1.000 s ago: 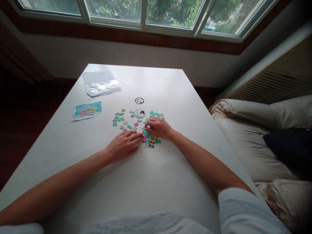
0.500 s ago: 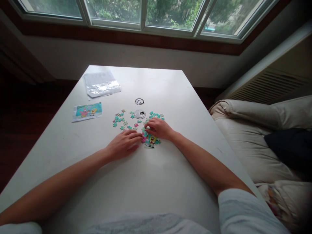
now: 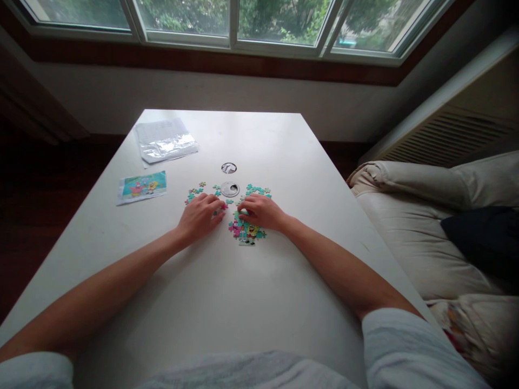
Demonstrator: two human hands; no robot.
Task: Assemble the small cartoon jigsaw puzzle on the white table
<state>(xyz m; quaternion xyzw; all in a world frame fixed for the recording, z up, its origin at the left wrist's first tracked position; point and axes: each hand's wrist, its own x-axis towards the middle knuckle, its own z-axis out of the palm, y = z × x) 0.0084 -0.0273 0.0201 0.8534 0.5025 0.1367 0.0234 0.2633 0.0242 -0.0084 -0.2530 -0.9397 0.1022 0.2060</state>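
A partly joined jigsaw puzzle (image 3: 247,231) with yellow and pink cartoon figures lies on the white table. My right hand (image 3: 261,211) rests at its upper edge, fingers curled and closed around what looks like a small jigsaw piece, mostly hidden by the fingers. To the left, my left hand (image 3: 200,217) is over the loose pieces with its fingers apart, nearest to a pink jigsaw piece (image 3: 224,206). Loose teal pieces (image 3: 258,189) lie beyond the right hand, and others (image 3: 197,190) lie past the left hand.
A picture card (image 3: 142,187) with the cartoon scene lies at the left. Behind it is a clear plastic sleeve with papers (image 3: 166,141). Two round fittings, a metal-rimmed one (image 3: 230,189) and a hole (image 3: 229,168), are mid-table. A cream sofa (image 3: 401,237) stands at the right.
My left hand has moved left and away from the joined puzzle to the loose pieces, uncovering the pink figure. My right hand stays almost in place. The view has shifted slightly.
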